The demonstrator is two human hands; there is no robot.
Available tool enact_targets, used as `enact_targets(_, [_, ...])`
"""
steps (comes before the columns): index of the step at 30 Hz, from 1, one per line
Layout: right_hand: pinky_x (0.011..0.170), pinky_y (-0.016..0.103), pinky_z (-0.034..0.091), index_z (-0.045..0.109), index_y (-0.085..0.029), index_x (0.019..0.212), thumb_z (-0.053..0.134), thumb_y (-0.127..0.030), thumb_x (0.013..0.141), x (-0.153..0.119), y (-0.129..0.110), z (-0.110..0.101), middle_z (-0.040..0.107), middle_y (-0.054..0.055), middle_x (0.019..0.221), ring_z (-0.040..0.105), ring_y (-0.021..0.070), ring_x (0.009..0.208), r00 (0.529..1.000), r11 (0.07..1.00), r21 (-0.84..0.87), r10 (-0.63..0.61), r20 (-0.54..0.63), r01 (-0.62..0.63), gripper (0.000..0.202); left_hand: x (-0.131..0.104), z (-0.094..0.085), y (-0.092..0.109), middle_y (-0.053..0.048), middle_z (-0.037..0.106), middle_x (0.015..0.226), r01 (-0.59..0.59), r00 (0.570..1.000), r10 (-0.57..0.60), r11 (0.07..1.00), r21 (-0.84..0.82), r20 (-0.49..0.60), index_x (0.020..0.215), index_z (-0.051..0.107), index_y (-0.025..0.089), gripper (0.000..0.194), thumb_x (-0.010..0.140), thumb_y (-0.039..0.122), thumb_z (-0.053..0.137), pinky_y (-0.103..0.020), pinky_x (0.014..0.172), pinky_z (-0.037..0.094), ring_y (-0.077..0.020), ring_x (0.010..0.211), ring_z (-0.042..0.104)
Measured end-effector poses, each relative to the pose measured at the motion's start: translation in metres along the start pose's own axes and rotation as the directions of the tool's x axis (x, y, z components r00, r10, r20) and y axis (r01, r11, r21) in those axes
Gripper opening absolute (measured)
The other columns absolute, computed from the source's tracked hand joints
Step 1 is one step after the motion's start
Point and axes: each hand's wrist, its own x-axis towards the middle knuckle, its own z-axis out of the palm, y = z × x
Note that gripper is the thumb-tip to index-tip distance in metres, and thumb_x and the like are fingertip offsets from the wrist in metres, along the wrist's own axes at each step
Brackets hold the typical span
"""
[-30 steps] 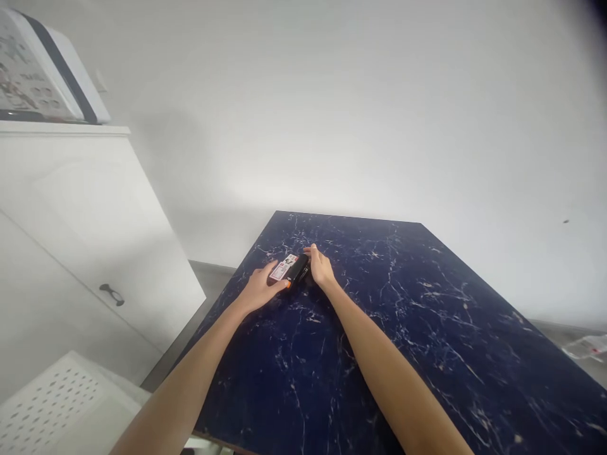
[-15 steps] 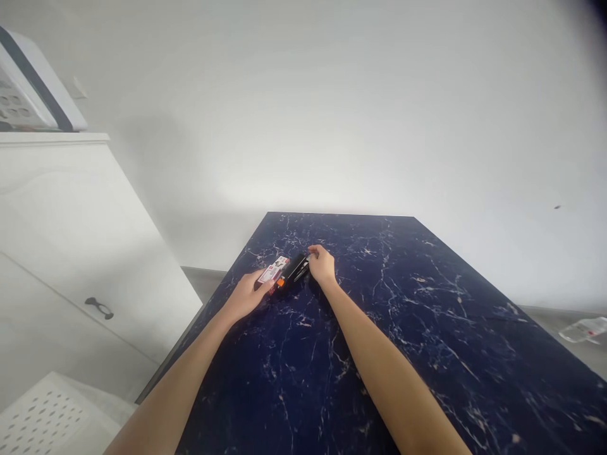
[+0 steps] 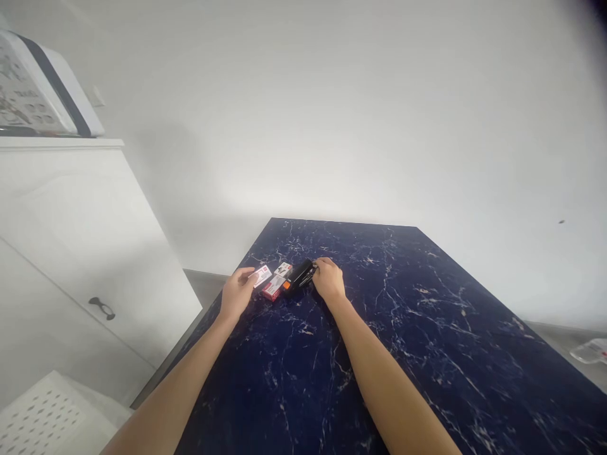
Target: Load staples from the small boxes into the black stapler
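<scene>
My left hand (image 3: 237, 292) is closed on a small white-and-red box (image 3: 262, 275), its thumb and fingers at the left end. Just right of it, another red-and-white box (image 3: 274, 287) lies on the dark blue marbled table (image 3: 379, 354). Behind that one is a smaller white box (image 3: 283, 270) with a dark picture. Beside these boxes lies what looks like a black stapler (image 3: 300, 275) with an orange part at its near end. My right hand (image 3: 329, 278) has its fingers curled at the stapler's far right side, partly hiding metal parts there.
A white cabinet (image 3: 71, 227) with a dark handle stands at the left, carrying a white box with a dark band (image 3: 52, 88). At the lower left is a perforated white bin (image 3: 47, 411). The wall (image 3: 341, 126) rises behind the table. A clear plastic item (image 3: 590, 351) lies far right.
My left hand has drawn the white-and-red box a little left, away from the stapler, uncovering the other boxes. My right hand stays at the stapler. The view has shifted slightly.
</scene>
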Motion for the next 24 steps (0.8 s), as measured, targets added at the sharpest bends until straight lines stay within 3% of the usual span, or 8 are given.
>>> enact_targets(3, [0.099, 0.037, 0.052, 0.077, -0.02, 0.112, 0.045, -0.008, 0.088, -0.001, -0.001, 0.0, 0.07, 0.011, 0.127, 0.068, 0.0267, 0.11, 1.0, 1.0, -0.008, -0.003, 0.007, 0.003, 0.041, 0.002, -0.003, -0.001, -0.009, 0.076, 0.101, -0.029, 1.0, 0.029, 0.995, 0.094, -0.005, 0.102, 0.074, 0.022, 0.03, 0.09, 0.042, 0.056, -0.045, 0.094, 0.054, -0.0296, 0.096, 0.071])
enact_targets(7, [0.1, 0.038, 0.05, 0.073, -0.02, 0.118, 0.049, -0.021, 0.095, 0.004, 0.002, 0.001, 0.072, 0.011, 0.122, 0.066, 0.0278, 0.115, 0.999, 0.999, -0.016, 0.04, 0.025, -0.039, 0.033, -0.004, -0.004, 0.008, -0.01, 0.072, 0.121, -0.145, 0.989, 0.138, 0.973, 0.179, 0.053, 0.097, 0.079, 0.025, 0.029, 0.087, 0.046, 0.062, -0.05, 0.113, 0.04, -0.0343, 0.121, 0.06])
enact_targets(11, [0.086, 0.036, 0.054, 0.073, -0.02, 0.111, 0.059, -0.033, 0.092, 0.013, 0.01, -0.003, 0.077, 0.009, 0.104, 0.072, 0.0271, 0.099, 0.987, 0.988, -0.01, 0.154, 0.052, -0.154, 0.027, -0.013, -0.004, 0.021, -0.008, 0.068, 0.134, -0.307, 0.938, 0.241, 0.91, 0.279, 0.248, 0.1, 0.081, 0.028, 0.038, 0.085, 0.059, 0.065, -0.056, 0.109, 0.041, -0.0414, 0.131, 0.051])
enact_targets(14, [0.084, 0.034, 0.053, 0.074, -0.022, 0.106, 0.059, -0.032, 0.09, 0.013, 0.012, -0.009, 0.078, 0.007, 0.097, 0.072, 0.0249, 0.093, 0.981, 0.983, -0.006, 0.185, 0.06, -0.185, 0.024, -0.014, -0.007, 0.027, -0.008, 0.073, 0.123, -0.352, 0.927, 0.301, 0.903, 0.246, 0.222, 0.098, 0.079, 0.027, 0.028, 0.089, 0.047, 0.062, -0.05, 0.104, 0.045, -0.0367, 0.123, 0.058])
enact_targets(16, [0.085, 0.034, 0.051, 0.074, -0.022, 0.105, 0.059, -0.029, 0.089, 0.01, 0.011, -0.013, 0.077, 0.006, 0.097, 0.071, 0.0242, 0.093, 0.985, 0.987, -0.005, 0.162, 0.058, -0.162, 0.023, -0.013, -0.01, 0.029, -0.007, 0.076, 0.11, -0.311, 0.946, 0.282, 0.927, 0.21, 0.158, 0.097, 0.078, 0.025, 0.025, 0.09, 0.04, 0.059, -0.044, 0.098, 0.049, -0.0327, 0.111, 0.065])
enact_targets(19, [0.086, 0.032, 0.049, 0.074, -0.023, 0.105, 0.062, -0.032, 0.087, 0.006, 0.007, -0.015, 0.076, 0.006, 0.102, 0.069, 0.0233, 0.096, 0.992, 0.997, 0.004, 0.079, 0.097, -0.079, 0.024, -0.012, -0.012, 0.028, -0.005, 0.077, 0.101, -0.152, 0.985, 0.146, 0.987, 0.058, 0.09, 0.108, 0.073, 0.025, 0.029, 0.092, 0.044, 0.057, -0.037, 0.082, 0.053, -0.0279, 0.094, 0.071])
enact_targets(24, [0.083, 0.029, 0.048, 0.077, -0.024, 0.101, 0.067, -0.035, 0.083, 0.012, 0.01, -0.019, 0.075, 0.005, 0.102, 0.067, 0.0217, 0.095, 0.976, 0.999, 0.022, 0.035, 0.215, -0.041, 0.024, -0.012, -0.003, 0.023, -0.005, 0.077, 0.094, 0.013, 0.995, 0.015, 0.964, -0.265, 0.103, 0.123, 0.066, 0.022, 0.042, 0.091, 0.048, 0.06, -0.031, 0.069, 0.054, -0.022, 0.073, 0.072])
